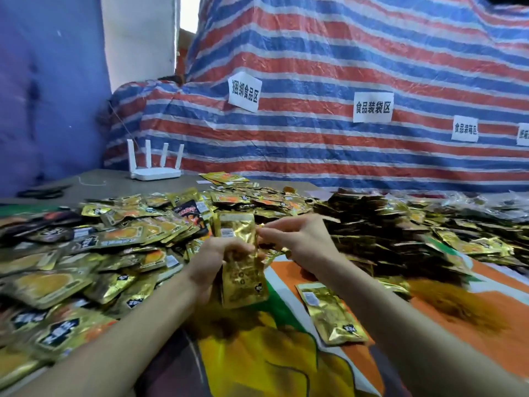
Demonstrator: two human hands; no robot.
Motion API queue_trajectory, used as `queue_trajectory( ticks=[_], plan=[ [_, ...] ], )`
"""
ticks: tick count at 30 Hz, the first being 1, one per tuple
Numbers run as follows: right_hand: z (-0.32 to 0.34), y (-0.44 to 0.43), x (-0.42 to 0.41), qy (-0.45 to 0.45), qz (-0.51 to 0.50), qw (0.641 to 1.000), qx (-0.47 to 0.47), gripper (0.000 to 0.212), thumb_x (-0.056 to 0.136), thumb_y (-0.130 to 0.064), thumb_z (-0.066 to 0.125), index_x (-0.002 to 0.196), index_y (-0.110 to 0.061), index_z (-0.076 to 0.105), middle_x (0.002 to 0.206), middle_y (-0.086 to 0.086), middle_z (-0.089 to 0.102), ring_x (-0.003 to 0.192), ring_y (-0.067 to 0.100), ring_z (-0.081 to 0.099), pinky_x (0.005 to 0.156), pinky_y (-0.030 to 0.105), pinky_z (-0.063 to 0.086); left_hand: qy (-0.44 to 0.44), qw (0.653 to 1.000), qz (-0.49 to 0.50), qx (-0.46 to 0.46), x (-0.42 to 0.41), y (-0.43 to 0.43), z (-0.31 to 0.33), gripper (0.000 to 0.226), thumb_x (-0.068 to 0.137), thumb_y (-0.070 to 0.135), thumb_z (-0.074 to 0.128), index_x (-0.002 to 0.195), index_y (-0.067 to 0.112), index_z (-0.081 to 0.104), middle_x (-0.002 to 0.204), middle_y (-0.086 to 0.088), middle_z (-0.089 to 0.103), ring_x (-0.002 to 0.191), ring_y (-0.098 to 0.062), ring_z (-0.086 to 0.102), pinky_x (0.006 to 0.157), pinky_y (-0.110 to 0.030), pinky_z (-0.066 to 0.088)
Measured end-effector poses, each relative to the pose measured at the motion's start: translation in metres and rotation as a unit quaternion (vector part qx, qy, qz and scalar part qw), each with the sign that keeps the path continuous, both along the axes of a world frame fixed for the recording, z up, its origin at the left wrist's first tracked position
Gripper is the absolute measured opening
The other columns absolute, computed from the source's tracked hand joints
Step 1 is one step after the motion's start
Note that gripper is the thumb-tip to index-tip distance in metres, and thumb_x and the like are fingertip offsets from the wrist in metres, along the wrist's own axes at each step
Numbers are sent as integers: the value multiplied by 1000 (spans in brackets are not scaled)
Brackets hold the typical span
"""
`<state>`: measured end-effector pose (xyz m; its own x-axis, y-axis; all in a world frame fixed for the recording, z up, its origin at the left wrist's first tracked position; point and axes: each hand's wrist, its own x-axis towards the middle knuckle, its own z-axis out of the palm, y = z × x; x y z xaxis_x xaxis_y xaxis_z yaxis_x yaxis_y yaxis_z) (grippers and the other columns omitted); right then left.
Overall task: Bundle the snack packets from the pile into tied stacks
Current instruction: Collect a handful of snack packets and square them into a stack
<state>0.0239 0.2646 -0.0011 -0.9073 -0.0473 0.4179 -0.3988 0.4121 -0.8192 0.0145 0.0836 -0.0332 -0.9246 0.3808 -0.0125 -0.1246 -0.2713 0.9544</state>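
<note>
My left hand (pixel 217 262) grips a small stack of gold foil snack packets (pixel 240 270), held upright above the table at the centre. My right hand (pixel 297 239) pinches the stack's right edge near its top; whether a tie is in its fingers is too blurred to tell. A big pile of gold and black snack packets (pixel 94 245) covers the table on the left and behind the hands. One single gold packet (pixel 329 313) lies flat on the colourful mat to the right of my hands.
A darker heap of packets (pixel 380 224) spreads to the right. The mat (pixel 286 353) is orange, green and yellow. A white router (pixel 154 164) stands at the back left, with a striped tarpaulin (pixel 343 67) bearing paper signs behind. A fuzzy orange bundle (pixel 455 305) lies at right.
</note>
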Motion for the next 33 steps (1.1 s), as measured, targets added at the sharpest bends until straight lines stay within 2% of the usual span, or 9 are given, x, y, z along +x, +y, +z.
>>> queue_trajectory(
  ticks=[3,7,13,16,22,26,29,31,33],
  plan=[
    [-18,-22,-13,12,20,996,-84,7,84,-13,81,83,-19,79,72,-4,77,67,6,74,59,12,52,-13,999,46,-4,-8,-5,0,34,70,9,66,102,0,71,89,-19,73,79,-32,70,91,-49,54],
    [-41,-25,-27,42,-20,997,-68,15,83,-14,82,77,-28,80,74,-5,77,72,9,74,66,21,57,-57,997,48,17,-19,-12,-4,21,83,-2,57,97,-8,71,81,-19,71,62,-24,70,54,-31,58],
    [-37,-4,-31,-62,81,990,-93,13,81,-26,77,77,-14,78,66,1,69,60,9,60,56,19,50,-71,983,-62,156,-23,-23,-1,34,76,-2,54,109,0,59,84,-13,63,71,-24,63,76,-41,56],
    [-33,-2,-26,-168,197,949,-181,25,87,-32,64,73,-12,69,75,3,62,71,13,58,70,27,48,-59,976,-90,191,-24,-28,-3,36,73,-4,55,109,1,57,83,-10,59,71,-23,60,73,-40,57],
    [-21,-1,-17,-201,310,833,-413,18,84,-18,57,72,-13,70,77,4,64,80,23,65,91,38,52,-45,979,-134,148,-20,-28,-3,25,81,2,47,103,2,58,83,-9,55,75,-24,55,74,-39,54],
    [-20,0,-16,-175,329,788,-489,33,83,-4,54,104,-7,79,70,0,58,57,13,59,71,35,62,-56,977,-166,123,-18,-27,-3,20,75,1,54,92,3,66,85,-10,55,79,-26,55,69,-38,58],
    [-22,-3,-16,-168,338,817,-436,40,85,-4,58,113,-24,79,99,0,74,49,4,56,50,21,58,-39,976,-177,119,-19,-25,-4,27,80,1,52,105,3,63,87,-7,58,77,-23,60,76,-39,56],
    [-25,-5,-15,-171,329,840,-397,46,84,-1,61,119,-28,76,124,10,72,60,10,68,45,20,56,-34,980,-174,89,-16,-22,-3,24,79,2,57,98,3,71,85,-9,64,75,-24,65,76,-38,58],
    [-27,-6,-14,-162,319,858,-368,54,82,0,66,129,-26,68,130,15,68,80,20,75,46,23,57,-37,991,-122,45,-14,-18,-2,18,73,3,63,86,3,76,82,-15,69,71,-27,69,71,-37,60]
  ],
)
